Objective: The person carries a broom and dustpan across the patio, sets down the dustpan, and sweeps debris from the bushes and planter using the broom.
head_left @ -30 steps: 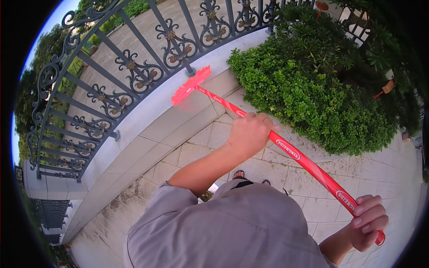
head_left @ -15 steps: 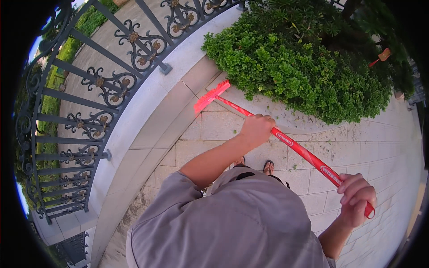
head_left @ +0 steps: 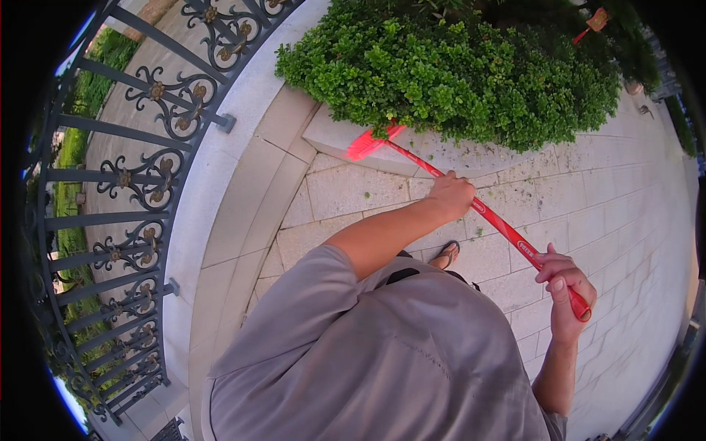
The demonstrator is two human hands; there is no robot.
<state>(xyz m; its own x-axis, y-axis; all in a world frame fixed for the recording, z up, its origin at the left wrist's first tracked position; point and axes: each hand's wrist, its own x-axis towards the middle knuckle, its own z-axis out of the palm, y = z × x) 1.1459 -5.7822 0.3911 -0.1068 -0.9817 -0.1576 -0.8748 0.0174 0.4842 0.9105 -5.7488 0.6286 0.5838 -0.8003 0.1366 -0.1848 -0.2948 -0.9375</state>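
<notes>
Pale stone paving slabs (head_left: 353, 187) fill the scene, bounded on the left by a black wrought-iron railing with scrollwork (head_left: 140, 176) above a curved stone kerb (head_left: 235, 176). On the far side a dense green clipped hedge (head_left: 456, 70) spreads over a raised stone edging (head_left: 331, 136). A person in a grey short-sleeved shirt (head_left: 382, 353) works a long red plastic-handled broom (head_left: 507, 231), whose red bristle head (head_left: 370, 142) sits at the foot of the hedge, on the edging's lip. The left hand (head_left: 451, 195) has its grip closed round the middle of the shaft; the right hand (head_left: 565, 287) is wrapped fully round the near end, fingers curled tight. One sandalled foot (head_left: 446, 255) shows just beyond the shirt. Small green leaf scraps (head_left: 479, 232) lie scattered on the slabs near the shaft. Sweeping well here likely calls for keeping the bristles flat against the stone and drawing the clippings out from under the foliage with short strokes toward the near, open paving.
</notes>
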